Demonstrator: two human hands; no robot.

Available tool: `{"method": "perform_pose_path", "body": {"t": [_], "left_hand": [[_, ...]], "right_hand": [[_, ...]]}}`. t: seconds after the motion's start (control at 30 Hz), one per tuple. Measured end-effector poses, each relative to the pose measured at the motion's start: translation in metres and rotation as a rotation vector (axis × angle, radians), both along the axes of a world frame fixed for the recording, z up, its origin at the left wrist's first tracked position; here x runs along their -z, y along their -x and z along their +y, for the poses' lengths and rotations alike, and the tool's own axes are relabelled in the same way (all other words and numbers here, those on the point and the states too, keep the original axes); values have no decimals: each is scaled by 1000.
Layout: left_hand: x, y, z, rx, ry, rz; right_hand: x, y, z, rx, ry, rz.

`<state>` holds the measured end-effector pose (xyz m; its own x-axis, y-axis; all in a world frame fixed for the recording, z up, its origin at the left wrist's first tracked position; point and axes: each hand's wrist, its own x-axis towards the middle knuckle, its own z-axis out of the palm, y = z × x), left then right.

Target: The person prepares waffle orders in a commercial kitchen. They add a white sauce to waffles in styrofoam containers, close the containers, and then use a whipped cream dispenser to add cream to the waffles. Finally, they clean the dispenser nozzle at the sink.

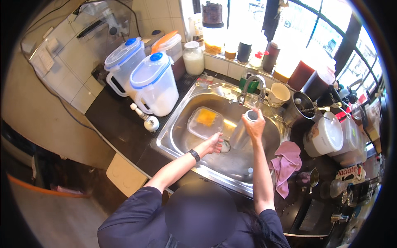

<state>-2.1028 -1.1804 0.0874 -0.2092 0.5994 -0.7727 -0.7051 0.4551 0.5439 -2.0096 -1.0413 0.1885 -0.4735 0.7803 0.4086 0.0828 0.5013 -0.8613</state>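
Note:
In the head view my right hand (255,124) grips a clear bottle or tall container (242,135) by its dark-and-white end, just below the curved metal faucet (254,81). The container slants down into the stainless steel sink (214,167). My left hand (214,143), fingers apart and palm partly up, is beside a small round thing (225,146), perhaps the container's lower end; whether they touch I cannot tell. A clear plastic tub (201,128) with a yellow-orange sponge or patch lies in the basin, left of both hands.
Two lidded plastic pitchers (156,83) stand left of the sink. A mug (278,95), a metal container (296,108) and a white-lidded tub (324,135) are at its right. A pink cloth (287,161) hangs over the right rim. Jars and bottles (244,52) line the window ledge.

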Motion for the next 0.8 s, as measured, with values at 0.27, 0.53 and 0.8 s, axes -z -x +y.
{"method": "perform_pose_path", "body": {"t": [0.27,0.53,0.8], "left_hand": [[-64,-23,-15,-151,-491,-151],[-147,-30,2,307,-267,1721],[-196,-38,10,276,-518,1925]], "right_hand": [[80,-36,49,100,640,574],[130,-11,-21,21,1485,136],[136,4,-13,-320,1431,-23]]}}
